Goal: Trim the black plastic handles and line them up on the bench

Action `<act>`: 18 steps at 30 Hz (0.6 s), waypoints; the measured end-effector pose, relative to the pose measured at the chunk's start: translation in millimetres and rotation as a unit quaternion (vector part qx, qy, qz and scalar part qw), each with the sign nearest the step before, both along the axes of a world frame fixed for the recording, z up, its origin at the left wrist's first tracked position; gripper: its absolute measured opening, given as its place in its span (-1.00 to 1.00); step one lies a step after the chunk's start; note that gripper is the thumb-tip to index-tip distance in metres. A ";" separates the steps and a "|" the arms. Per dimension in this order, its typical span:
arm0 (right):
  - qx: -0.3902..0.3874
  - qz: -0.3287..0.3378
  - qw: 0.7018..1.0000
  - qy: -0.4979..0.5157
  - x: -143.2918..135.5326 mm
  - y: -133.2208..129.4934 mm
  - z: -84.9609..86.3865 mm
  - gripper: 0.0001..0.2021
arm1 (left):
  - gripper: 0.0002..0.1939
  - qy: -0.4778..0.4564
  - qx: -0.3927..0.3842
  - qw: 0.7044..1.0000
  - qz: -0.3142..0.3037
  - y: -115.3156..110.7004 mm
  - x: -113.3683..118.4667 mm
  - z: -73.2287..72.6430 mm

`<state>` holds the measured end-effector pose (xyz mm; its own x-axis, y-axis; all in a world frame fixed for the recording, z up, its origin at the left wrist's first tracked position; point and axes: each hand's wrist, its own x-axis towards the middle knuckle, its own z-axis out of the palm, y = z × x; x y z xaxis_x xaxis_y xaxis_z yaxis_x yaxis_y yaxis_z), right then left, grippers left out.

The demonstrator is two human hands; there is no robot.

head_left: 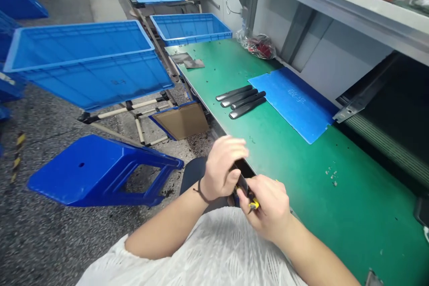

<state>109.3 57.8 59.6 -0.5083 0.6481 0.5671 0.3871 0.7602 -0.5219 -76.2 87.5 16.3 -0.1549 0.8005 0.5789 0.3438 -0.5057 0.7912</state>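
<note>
Near my lap, at the front edge of the green table (311,174), my right hand (268,205) is wrapped round a dark piece (241,184) and a small yellow-and-black tool (254,204). My left hand (223,167) is beside it, with its thumb by the dark piece and its fingers bent and slightly blurred; whether it grips the piece is unclear. Several black handle-like parts (247,105) lie side by side on the table, ahead of my hands. A blue sheet (296,100) with white writing lies to their right.
A blue stool (83,170) stands at the left, below a large blue crate (100,73) on a pipe frame. Another blue crate (192,27) adjoins the table's far end. Thin grey pieces (193,63) and a plastic bag (261,47) lie on the table. A metal shelf (335,2) overhangs the right.
</note>
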 end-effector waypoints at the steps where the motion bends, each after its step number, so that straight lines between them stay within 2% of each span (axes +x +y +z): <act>1: -0.011 0.006 1.000 0.002 1.0 -1.8 4.6 -0.95 | -0.45 0.040 0.007 0.998 -0.040 -2.3 0.0 2.7; 3: -0.039 0.002 0.999 0.005 4.4 -3.7 13.1 -0.82 | -0.38 0.068 0.011 0.996 -0.057 -2.3 0.1 6.9; 5: -0.058 0.013 0.998 -0.016 10.1 -2.2 20.3 -0.81 | -0.39 0.071 0.025 0.997 -0.036 0.8 0.0 8.9; 7: -0.044 0.032 0.997 -0.054 16.3 1.2 25.6 -0.83 | -0.42 0.079 0.046 0.995 -0.031 3.2 -0.3 9.7; 10: 0.002 0.022 0.994 -0.109 21.7 5.3 31.1 -0.77 | -0.46 0.098 0.069 0.992 -0.035 3.3 -0.2 10.7; 15: 0.005 -0.002 0.988 -0.155 16.2 6.5 36.6 -0.39 | -0.46 0.143 0.072 0.986 -0.040 0.7 1.3 16.3; 18: 0.024 -0.018 0.984 -0.173 11.0 7.5 37.4 -0.37 | -0.48 0.172 0.083 0.981 -0.039 0.0 2.3 21.2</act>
<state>120.3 65.3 97.1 -0.6529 0.6469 0.3939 0.5634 0.7624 -0.3183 -73.9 87.5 37.5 0.1305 0.6931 0.7089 0.5302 -0.6530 0.5408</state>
